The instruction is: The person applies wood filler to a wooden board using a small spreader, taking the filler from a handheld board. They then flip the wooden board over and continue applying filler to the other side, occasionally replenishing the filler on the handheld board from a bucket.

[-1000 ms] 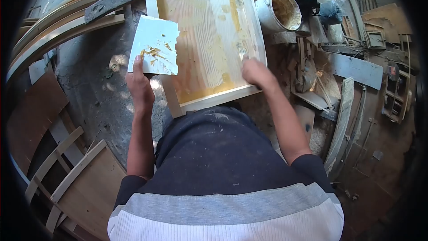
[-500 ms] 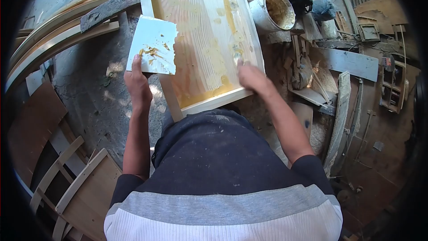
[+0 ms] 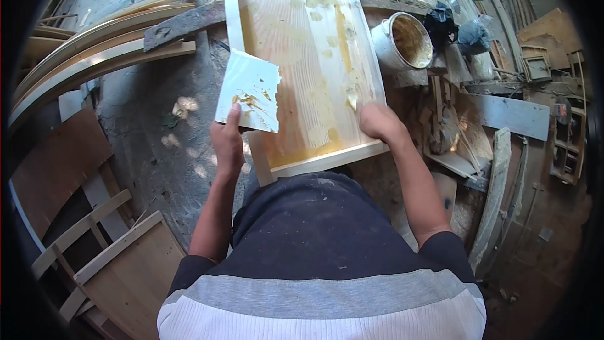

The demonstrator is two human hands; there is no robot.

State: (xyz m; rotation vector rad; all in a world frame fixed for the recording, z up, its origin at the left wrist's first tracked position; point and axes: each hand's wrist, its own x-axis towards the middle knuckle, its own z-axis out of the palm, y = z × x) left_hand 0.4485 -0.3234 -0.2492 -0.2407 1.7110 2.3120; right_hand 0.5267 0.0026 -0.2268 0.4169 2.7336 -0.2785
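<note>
My left hand (image 3: 228,141) grips a white square board (image 3: 242,82) by its lower edge, thumb on top. Brownish-yellow filler is smeared across its middle, and its right edge is ragged. My right hand (image 3: 380,123) is closed around what looks like a small putty knife (image 3: 352,102); the handle is hidden in my fist. Its tip is at the surface of a long pale wooden panel (image 3: 308,88) with raised side strips. Yellowish filler patches dot the panel, with a long streak on its right side and a band along the near end.
A white bucket (image 3: 387,44) with filler-coated insides stands right of the panel, beside black and clear plastic bags (image 3: 475,34). Curved wooden strips (image 3: 119,41) lie at upper left. Wooden frames (image 3: 129,264) lean at lower left, and boards and scraps (image 3: 509,116) clutter the right.
The view has shifted, so everything sits lower and farther right. My right hand has moved slightly down the panel toward me. The left still holds the white board.
</note>
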